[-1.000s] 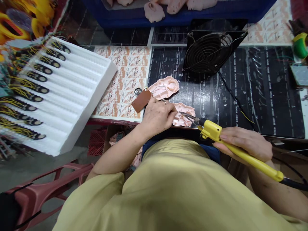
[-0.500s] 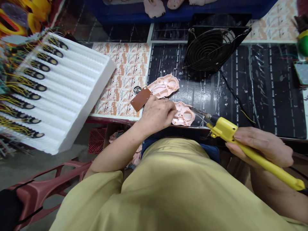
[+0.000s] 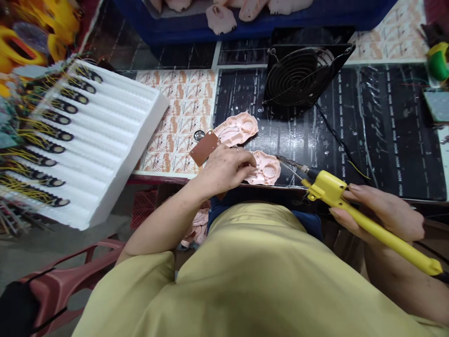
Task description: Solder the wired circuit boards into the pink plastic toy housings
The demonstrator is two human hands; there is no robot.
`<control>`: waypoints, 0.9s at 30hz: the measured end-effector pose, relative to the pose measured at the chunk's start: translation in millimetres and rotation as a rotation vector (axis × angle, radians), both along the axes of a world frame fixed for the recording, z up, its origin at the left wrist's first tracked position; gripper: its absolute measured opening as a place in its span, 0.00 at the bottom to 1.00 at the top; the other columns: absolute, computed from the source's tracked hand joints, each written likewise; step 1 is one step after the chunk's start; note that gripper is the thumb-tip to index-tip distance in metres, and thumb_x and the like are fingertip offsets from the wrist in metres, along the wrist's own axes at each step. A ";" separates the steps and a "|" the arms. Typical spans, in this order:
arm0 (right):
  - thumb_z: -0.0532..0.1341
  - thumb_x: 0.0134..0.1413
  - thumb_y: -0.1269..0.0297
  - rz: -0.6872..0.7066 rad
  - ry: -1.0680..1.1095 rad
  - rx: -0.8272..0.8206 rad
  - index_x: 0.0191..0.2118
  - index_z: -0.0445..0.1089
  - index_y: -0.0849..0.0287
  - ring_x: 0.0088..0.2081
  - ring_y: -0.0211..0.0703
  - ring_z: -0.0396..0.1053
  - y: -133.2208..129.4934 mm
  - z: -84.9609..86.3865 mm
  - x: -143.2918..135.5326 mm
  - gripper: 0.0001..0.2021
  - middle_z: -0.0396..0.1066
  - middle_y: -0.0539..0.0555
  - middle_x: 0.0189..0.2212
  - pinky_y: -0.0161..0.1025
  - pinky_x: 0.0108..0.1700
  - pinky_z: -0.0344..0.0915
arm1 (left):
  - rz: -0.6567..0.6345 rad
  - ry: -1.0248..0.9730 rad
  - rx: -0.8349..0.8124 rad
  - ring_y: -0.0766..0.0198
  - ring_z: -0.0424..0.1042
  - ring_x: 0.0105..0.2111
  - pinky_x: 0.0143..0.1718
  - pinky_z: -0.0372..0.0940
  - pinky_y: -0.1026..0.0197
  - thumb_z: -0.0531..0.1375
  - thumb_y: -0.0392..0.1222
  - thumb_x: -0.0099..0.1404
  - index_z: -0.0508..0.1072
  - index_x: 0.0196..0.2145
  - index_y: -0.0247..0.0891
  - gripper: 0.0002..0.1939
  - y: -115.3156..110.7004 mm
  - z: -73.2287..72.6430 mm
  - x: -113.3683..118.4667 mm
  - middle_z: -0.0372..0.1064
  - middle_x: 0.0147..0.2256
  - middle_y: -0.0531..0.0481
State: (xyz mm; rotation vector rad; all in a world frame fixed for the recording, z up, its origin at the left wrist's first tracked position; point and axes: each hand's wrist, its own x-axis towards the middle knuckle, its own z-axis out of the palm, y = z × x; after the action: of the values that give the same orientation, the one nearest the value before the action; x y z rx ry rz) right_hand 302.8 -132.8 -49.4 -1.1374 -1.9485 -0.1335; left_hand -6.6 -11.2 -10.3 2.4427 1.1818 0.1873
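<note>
Two pink shells lay open on the table (image 3: pixel 238 96), the near shell (image 3: pixel 269 172) close to its front edge and the far shell (image 3: pixel 242 130) just beyond. The right hand (image 3: pixel 391 208) had its grip closed around the handle of a yellow soldering tool (image 3: pixel 328 187), whose metal tip reached the upper right rim of the near shell; contact could not be confirmed. The left hand (image 3: pixel 222 171) rested at that shell's left end, its grip nearly closed, thumb and fingers drawn together; whether anything thin was pinched there could not be told. Chief hazard noted: if the tip was hot, a slip of the long tool, held well back from its working end, could have scorched the plastic or burned the left fingers. Secondly, the near shell appeared lightly steadied and might have skidded or tipped off the edge under a push. Thirdly, the brown board (image 3: pixel 204 148) overlapped the far shell beside the left wrist, close to fine wires (image 3: pixel 231 130); a sideways sweep of that arm could have dragged the board and strained any joints. The fan (image 3: pixel 296 79) stood farther back, its cord (image 3: pixel 336 135) judged a lesser snag risk.
</note>
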 end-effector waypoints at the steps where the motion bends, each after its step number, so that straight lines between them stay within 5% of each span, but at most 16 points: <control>1: 0.72 0.54 0.64 0.004 0.010 -0.005 0.66 0.64 0.47 0.32 0.46 0.79 0.3 1.5 -1.5 0.35 0.80 0.50 0.36 0.39 0.31 0.77 | -0.018 0.009 -0.005 0.59 0.77 0.37 0.45 0.59 0.56 0.64 0.42 0.68 0.79 0.36 0.40 0.05 1.0 0.3 -0.7 0.80 0.36 0.52; 11: 0.72 0.53 0.68 0.092 0.032 -0.083 0.64 0.66 0.54 0.34 0.44 0.79 -6.1 7.6 -9.5 0.33 0.80 0.52 0.35 0.36 0.37 0.79 | -0.100 0.115 0.022 0.58 0.77 0.39 0.46 0.58 0.54 0.60 0.40 0.70 0.76 0.33 0.37 0.08 0.4 5.6 3.9 0.80 0.35 0.50; 16: 0.73 0.49 0.75 0.328 0.144 -0.112 0.50 0.72 0.59 0.33 0.41 0.79 -3.7 4.0 -16.2 0.21 0.79 0.50 0.33 0.34 0.37 0.80 | -0.105 0.148 0.058 0.56 0.78 0.39 0.45 0.60 0.53 0.60 0.39 0.69 0.77 0.34 0.37 0.07 0.2 6.1 5.5 0.80 0.34 0.49; 19: 0.74 0.46 0.78 0.347 0.141 -0.094 0.42 0.72 0.58 0.32 0.42 0.79 -0.7 3.6 -20.9 0.18 0.79 0.49 0.31 0.35 0.36 0.80 | -0.105 0.147 0.054 0.55 0.78 0.37 0.42 0.61 0.54 0.60 0.40 0.68 0.77 0.34 0.38 0.07 1.0 6.1 5.4 0.79 0.32 0.49; 27: 0.73 0.48 0.75 0.394 0.110 -0.110 0.40 0.72 0.60 0.31 0.40 0.79 10.2 11.8 -32.4 0.14 0.79 0.52 0.29 0.33 0.36 0.79 | -0.105 0.164 0.013 0.56 0.78 0.36 0.45 0.64 0.54 0.59 0.37 0.66 0.78 0.33 0.37 0.08 3.0 11.1 9.9 0.79 0.32 0.48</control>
State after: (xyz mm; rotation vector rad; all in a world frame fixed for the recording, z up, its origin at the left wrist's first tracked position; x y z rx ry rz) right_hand 270.4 -122.5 -37.6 -0.7901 -2.0588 0.2449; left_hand 3.3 -8.2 0.8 2.5641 1.1178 -0.0376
